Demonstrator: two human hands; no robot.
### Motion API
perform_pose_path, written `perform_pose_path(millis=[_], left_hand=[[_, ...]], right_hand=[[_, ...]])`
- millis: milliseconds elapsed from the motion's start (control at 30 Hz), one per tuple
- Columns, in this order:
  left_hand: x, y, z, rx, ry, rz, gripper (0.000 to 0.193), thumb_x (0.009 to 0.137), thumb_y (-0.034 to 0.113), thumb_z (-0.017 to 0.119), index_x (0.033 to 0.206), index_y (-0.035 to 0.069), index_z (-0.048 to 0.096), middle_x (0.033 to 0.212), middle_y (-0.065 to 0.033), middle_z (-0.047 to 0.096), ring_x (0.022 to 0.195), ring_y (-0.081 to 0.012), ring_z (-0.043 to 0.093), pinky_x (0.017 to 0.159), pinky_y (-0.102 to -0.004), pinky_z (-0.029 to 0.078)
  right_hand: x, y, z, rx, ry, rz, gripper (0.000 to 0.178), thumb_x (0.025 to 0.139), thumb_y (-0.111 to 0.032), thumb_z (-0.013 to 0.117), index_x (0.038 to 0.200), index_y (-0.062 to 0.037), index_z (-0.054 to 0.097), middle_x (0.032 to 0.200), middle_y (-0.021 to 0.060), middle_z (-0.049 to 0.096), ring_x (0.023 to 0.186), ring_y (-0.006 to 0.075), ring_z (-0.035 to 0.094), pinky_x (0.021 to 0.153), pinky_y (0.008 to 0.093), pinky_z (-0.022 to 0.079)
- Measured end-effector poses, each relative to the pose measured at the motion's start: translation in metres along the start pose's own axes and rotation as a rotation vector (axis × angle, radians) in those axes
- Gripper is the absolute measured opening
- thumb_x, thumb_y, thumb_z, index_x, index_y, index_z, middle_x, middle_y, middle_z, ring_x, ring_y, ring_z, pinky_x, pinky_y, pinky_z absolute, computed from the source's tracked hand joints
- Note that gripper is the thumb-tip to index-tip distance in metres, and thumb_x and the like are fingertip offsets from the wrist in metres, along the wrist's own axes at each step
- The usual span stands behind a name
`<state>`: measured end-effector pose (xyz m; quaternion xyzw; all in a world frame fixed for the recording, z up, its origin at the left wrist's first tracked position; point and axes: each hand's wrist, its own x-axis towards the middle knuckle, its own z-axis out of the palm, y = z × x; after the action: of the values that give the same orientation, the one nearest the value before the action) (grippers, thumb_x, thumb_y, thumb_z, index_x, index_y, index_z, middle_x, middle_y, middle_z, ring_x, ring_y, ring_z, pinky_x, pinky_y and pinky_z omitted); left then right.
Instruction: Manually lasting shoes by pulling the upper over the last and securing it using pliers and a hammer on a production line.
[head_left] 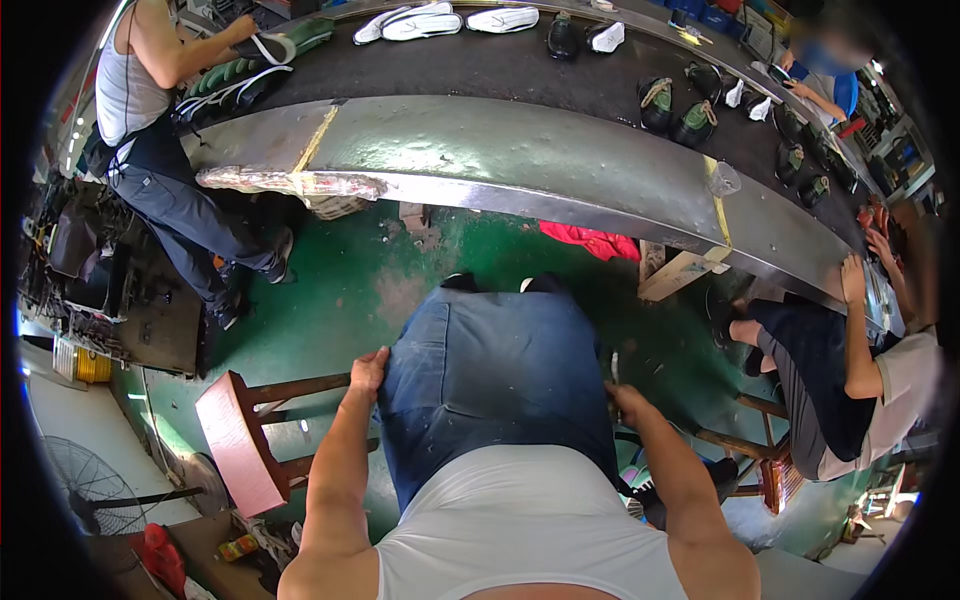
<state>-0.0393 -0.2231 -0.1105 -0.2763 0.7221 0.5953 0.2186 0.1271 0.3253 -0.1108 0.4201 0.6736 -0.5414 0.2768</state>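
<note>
I stand in a blue denim apron (500, 360) with both arms at my sides. My left hand (369, 370) is closed against the apron's left edge. Whether it grips the cloth is hidden. Behind that hand runs a leg of a wooden stool (238, 442) with a pinkish seat. On the other side, my right hand (628, 402) is closed around a slim grey metal tool (615, 366), whose upper end sticks out past the fingers. Its exact kind does not show.
Ahead curves a workbench (450, 140) with a metal edge and dark belt, bearing white shoes (420, 22) and dark shoes (656, 103). One person (150, 90) stands left; another (850, 370) sits right. A third works far right. Red cloth (590, 240) lies under the bench; a fan (90, 485) stands lower left.
</note>
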Motion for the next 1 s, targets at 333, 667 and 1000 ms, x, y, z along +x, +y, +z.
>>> perform_pose_path(millis=[333, 667, 1000], left_hand=[[-0.073, 0.087, -0.011, -0.050, 0.260, 0.557, 0.029, 0.099, 0.028, 0.064, 0.092, 0.000, 0.069, 0.076, 0.0054, 0.058, 0.072, -0.0058, 0.047, 0.067, -0.0234, 0.042], [-0.196, 0.089, -0.061, 0.185, 0.478, 0.847, 0.024, 0.101, 0.020, 0.060, 0.094, -0.002, 0.065, 0.073, 0.0042, 0.051, 0.071, -0.0059, 0.042, 0.064, -0.0234, 0.040], [-0.180, -0.007, -0.084, 0.893, -0.096, -0.052, 0.055, 0.093, 0.047, 0.059, 0.116, -0.002, 0.069, 0.112, -0.0266, 0.069, 0.110, -0.0381, 0.066, 0.096, -0.0441, 0.050]], right_hand=[[0.029, 0.003, -0.053, 0.609, 0.179, -0.385, 0.025, 0.084, -0.008, 0.071, 0.106, -0.0054, 0.058, 0.091, 0.0043, 0.059, 0.083, 0.0180, 0.058, 0.077, 0.0367, 0.052], [-0.155, -0.009, -0.108, 0.205, 0.326, -0.659, 0.036, 0.085, -0.012, 0.071, 0.114, 0.0022, 0.055, 0.095, 0.0044, 0.057, 0.086, 0.0171, 0.058, 0.080, 0.0333, 0.049], [-0.156, 0.073, -0.071, -0.753, 0.266, -0.284, 0.051, 0.077, -0.032, 0.079, 0.111, 0.0018, 0.060, 0.099, 0.0267, 0.069, 0.099, 0.0446, 0.067, 0.087, 0.0471, 0.052]])
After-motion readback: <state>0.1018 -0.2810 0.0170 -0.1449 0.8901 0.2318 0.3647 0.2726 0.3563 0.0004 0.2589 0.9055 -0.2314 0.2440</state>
